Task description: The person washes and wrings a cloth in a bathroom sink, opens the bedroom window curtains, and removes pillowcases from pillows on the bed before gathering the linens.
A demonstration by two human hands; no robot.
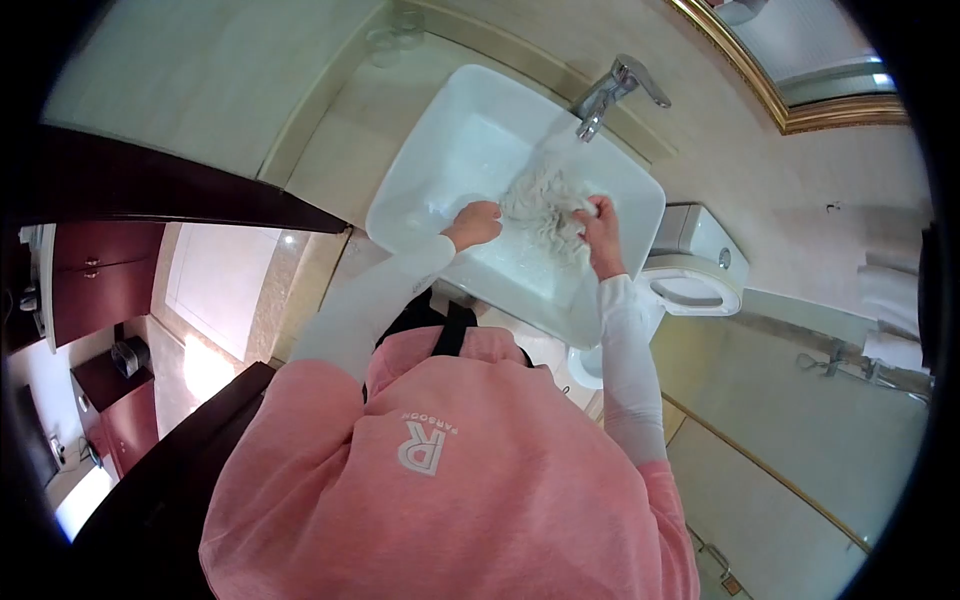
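A bunched, wet-looking white cloth [545,212] lies in the white washbasin [420,165], its folds rumpled towards the tap side. My left hand [474,226] is closed at the cloth's left edge, fingers curled in; the cloth meets the fingertips there. On the other side, my right hand [602,236] pinches the right edge of the cloth between thumb and fingers. Water seems to stand in the basin around it. Above the basin's back rim is a chrome tap [615,92], its spout pointing down towards the cloth.
Glass cups [383,46] stand at the counter's back left corner. To the right are a toilet [690,280] with its lid up and a glass shower panel [800,400]. A dark door frame [200,180] borders the left, and a gold-framed mirror [840,112] hangs top right.
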